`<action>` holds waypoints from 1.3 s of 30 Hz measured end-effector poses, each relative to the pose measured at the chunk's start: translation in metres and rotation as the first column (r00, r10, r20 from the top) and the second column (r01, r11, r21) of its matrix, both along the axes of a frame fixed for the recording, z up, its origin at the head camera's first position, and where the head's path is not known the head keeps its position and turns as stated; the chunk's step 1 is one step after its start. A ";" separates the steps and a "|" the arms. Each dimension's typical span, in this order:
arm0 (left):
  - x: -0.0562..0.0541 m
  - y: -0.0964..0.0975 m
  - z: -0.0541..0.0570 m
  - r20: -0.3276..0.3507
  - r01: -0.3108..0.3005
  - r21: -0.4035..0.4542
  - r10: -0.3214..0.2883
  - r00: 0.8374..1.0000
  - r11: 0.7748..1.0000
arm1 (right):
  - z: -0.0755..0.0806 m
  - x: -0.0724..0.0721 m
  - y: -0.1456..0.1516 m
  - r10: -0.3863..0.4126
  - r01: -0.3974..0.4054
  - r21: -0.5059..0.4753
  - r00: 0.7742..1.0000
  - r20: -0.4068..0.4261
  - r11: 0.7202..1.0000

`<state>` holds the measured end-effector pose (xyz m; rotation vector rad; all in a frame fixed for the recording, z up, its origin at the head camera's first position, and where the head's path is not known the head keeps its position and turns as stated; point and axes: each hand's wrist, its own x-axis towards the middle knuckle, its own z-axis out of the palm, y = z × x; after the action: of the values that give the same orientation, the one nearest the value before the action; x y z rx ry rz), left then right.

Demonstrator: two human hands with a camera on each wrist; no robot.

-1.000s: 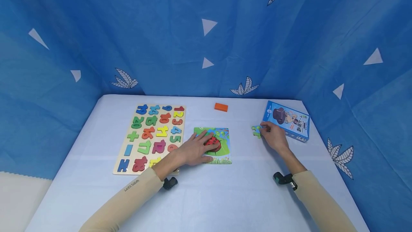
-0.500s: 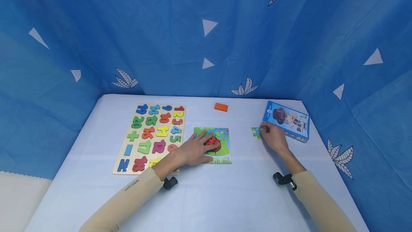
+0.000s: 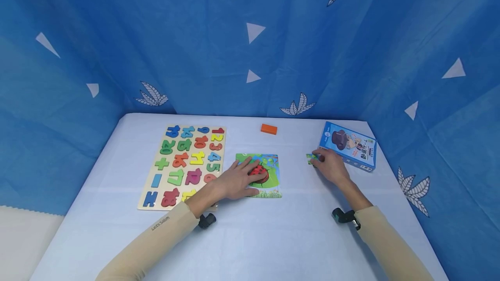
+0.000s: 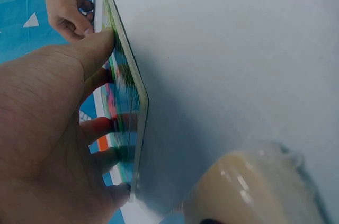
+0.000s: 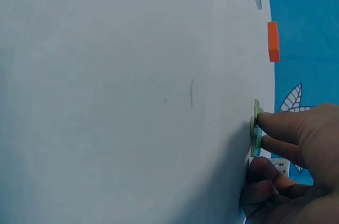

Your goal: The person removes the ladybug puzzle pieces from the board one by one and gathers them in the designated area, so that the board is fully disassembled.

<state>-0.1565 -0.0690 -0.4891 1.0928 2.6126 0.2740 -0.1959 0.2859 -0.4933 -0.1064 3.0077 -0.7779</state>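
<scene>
In the head view my left hand (image 3: 237, 181) lies with spread fingers on a square ladybug jigsaw puzzle (image 3: 273, 177), covering its left part. The left wrist view shows the thumb and fingertips resting on the puzzle's picture side (image 4: 124, 123). To the right, my right hand (image 3: 330, 165) has its thumb and forefinger on small green and blue puzzle pieces (image 3: 310, 158). Seen from the right wrist, the two fingertips touch these puzzle pieces (image 5: 256, 128) at the table surface, while the other fingers curl in. The hand partly hides the pieces.
A wooden number board (image 3: 156, 164) with coloured numerals lies left, partly under the left forearm. An orange block (image 3: 268, 129) sits toward the back. Beyond the right hand is a blue game box (image 3: 353, 146). Blue curtains (image 3: 250, 51) border the white table (image 3: 273, 242).
My right thumb has shifted left over the puzzle pieces, covering more of them. The pieces turned slightly and look closer together. The left hand stays put on the ladybug puzzle.
</scene>
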 end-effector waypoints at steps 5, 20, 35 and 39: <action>0.000 0.000 0.001 0.002 0.001 0.001 -0.001 1.000 1.000 | -0.001 0.000 0.001 0.016 -0.016 -0.002 1.000 -0.004 1.000; 0.000 0.001 0.000 0.006 0.000 -0.010 0.000 1.000 1.000 | -0.004 0.003 0.002 0.017 -0.017 -0.005 1.000 -0.025 1.000; -0.001 0.001 -0.004 -0.006 0.003 -0.008 -0.003 1.000 1.000 | -0.003 0.003 0.001 0.003 -0.003 -0.008 1.000 -0.010 1.000; -0.001 0.001 -0.003 -0.010 0.003 -0.009 -0.003 1.000 1.000 | -0.003 0.003 0.001 0.001 -0.001 -0.008 1.000 -0.011 1.000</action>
<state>-0.1570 -0.0685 -0.4926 1.0983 2.6184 0.2560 -0.1926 0.2869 -0.4963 -0.1135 3.0148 -0.7913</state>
